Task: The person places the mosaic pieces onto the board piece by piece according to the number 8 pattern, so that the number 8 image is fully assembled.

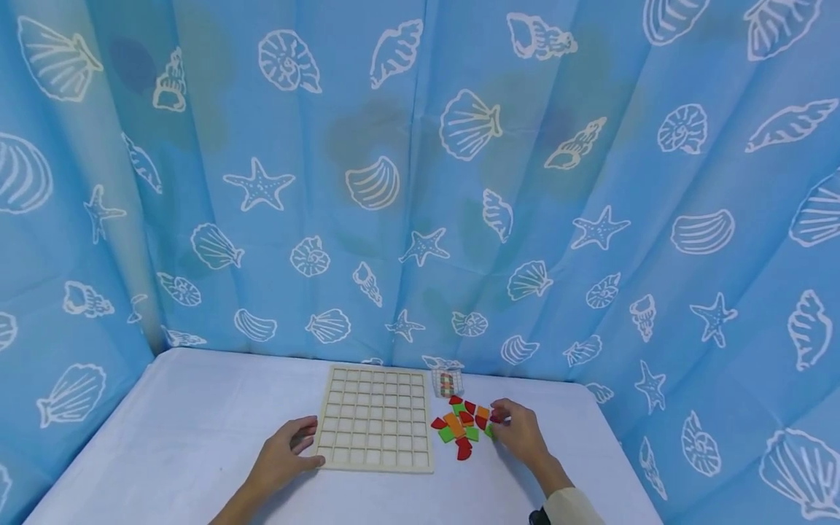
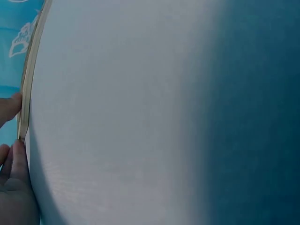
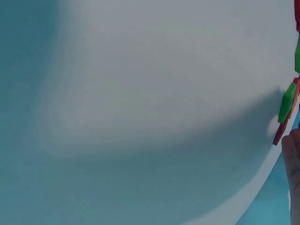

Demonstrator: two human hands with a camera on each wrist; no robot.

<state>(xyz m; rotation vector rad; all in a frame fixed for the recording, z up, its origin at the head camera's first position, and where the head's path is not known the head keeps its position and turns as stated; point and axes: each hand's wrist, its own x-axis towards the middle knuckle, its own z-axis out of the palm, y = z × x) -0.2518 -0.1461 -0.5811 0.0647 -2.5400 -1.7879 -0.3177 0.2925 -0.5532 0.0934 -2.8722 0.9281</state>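
Note:
A pale wooden grid board (image 1: 374,467) lies on the white-covered table. My left hand (image 1: 282,452) touches its lower left corner, thumb at the corner and fingers bent along the left edge. In the left wrist view, fingertips meet the board's thin edge (image 2: 27,89). Flat red, orange and green pieces lie in a loose pile right of the board, among them an orange piece (image 1: 454,424). At the pile's right side my right hand (image 1: 521,434) has its fingertips at a red piece (image 1: 496,419) and a green piece (image 1: 489,431). Whether it pinches either is hidden.
A small clear container (image 1: 448,382) with coloured stripes stands behind the pile, near the board's far right corner. Blue curtains (image 1: 420,219) with white shell prints rise behind the table and at its sides. The white tablecloth (image 1: 197,437) spreads left of the board.

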